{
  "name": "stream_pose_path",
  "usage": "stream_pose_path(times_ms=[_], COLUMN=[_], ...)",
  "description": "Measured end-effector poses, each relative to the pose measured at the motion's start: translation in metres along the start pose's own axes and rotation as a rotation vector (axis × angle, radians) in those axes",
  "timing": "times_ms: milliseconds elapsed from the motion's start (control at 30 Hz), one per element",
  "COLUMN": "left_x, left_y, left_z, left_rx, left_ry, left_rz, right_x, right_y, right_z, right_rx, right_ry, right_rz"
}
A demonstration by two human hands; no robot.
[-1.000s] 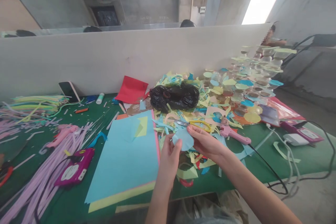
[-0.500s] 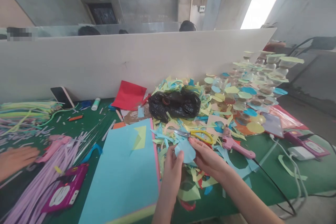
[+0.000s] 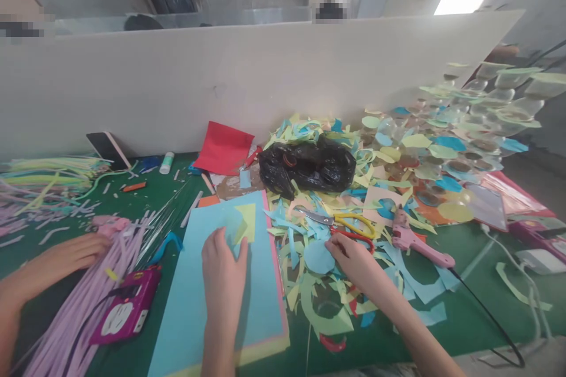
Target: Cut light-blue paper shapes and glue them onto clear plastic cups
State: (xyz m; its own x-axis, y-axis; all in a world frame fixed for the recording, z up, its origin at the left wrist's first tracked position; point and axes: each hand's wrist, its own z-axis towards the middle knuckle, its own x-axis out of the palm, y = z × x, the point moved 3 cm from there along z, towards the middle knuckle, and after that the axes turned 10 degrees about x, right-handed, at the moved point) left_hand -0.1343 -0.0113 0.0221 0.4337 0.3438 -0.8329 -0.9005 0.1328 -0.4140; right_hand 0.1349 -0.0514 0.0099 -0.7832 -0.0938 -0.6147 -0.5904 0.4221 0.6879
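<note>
My left hand (image 3: 223, 274) lies flat on a stack of light blue paper sheets (image 3: 186, 306), fingertips touching a small blue scrap (image 3: 230, 228) beside a yellow-green scrap (image 3: 247, 221). My right hand (image 3: 354, 260) pinches the edge of a cut blue paper circle (image 3: 317, 257), which rests on the heap of paper offcuts (image 3: 322, 306). Yellow-handled scissors (image 3: 340, 221) lie just beyond my right hand. A pink glue gun (image 3: 415, 238) lies to its right.
Another person's hand (image 3: 66, 253) rests on pink pipe cleaners (image 3: 66, 330) at the left, by a pink power strip (image 3: 124, 306). A black plastic bag (image 3: 309, 168), red paper (image 3: 223, 147), a phone (image 3: 108, 150) and paper-topped clear cups (image 3: 446, 135) stand before a white partition (image 3: 221, 70).
My left hand let go of the blue circle and moved left onto the blue paper stack. My right hand lowered the circle onto the scraps. Another person's hand reached further in at the left.
</note>
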Motion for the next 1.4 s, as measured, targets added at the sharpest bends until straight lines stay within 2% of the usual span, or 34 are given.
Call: stream_pose_path(times_ms=[67, 167, 300, 467, 533, 667, 767, 833, 933, 1067, 1133, 1200, 1267, 1400], left_x=[0.007, 0.01, -0.003, -0.043, -0.052, -0.044, -0.032, -0.026, -0.023, -0.024, -0.025, -0.025, -0.024, -0.017], left_y=[0.014, 0.024, 0.022, -0.002, -0.019, -0.057, -0.081, -0.091, -0.096, -0.096, -0.097, -0.098, -0.098, -0.096], left_z=[0.004, 0.003, 0.001, -0.005, -0.01, -0.023, -0.033, -0.04, -0.045, -0.045, -0.046, -0.046, -0.045, -0.04], left_rx=[0.029, -0.006, -0.063, -0.159, -0.156, -0.006, 0.284, 0.46, 0.578, 0.585, 0.561, 0.475, 0.288, -0.092], left_ry=[0.022, 0.032, 0.042, -0.253, -0.31, -0.247, -0.181, -0.136, -0.132, -0.159, -0.17, -0.162, -0.115, 0.081], left_rz=[0.068, 0.107, 0.093, 0.028, -0.035, -0.248, -0.372, -0.438, -0.441, -0.421, -0.45, -0.53, -0.667, -0.913], right_x=[-0.005, -0.015, -0.029, -0.041, -0.038, -0.018, -0.001, 0.007, 0.009, 0.007, 0.006, 0.006, 0.006, 0.006], right_y=[0.006, 0.009, 0.006, 0.013, 0.02, 0.036, 0.046, 0.049, 0.05, 0.05, 0.051, 0.051, 0.052, 0.053], right_z=[-0.008, -0.018, -0.031, -0.05, -0.055, -0.056, -0.054, -0.053, -0.051, -0.049, -0.047, -0.045, -0.044, -0.044], right_rx=[0.028, 0.051, 0.073, -0.014, -0.053, -0.135, -0.265, -0.289, -0.256, -0.245, -0.234, -0.214, -0.2, -0.197], right_ry=[-0.051, -0.181, -0.328, -0.429, -0.389, -0.139, 0.102, 0.228, 0.247, 0.167, 0.132, 0.091, 0.062, 0.069], right_rz=[-0.07, -0.079, -0.055, 0.024, 0.103, 0.377, 0.618, 0.737, 0.851, 0.958, 0.99, 0.997, 0.986, 0.961])
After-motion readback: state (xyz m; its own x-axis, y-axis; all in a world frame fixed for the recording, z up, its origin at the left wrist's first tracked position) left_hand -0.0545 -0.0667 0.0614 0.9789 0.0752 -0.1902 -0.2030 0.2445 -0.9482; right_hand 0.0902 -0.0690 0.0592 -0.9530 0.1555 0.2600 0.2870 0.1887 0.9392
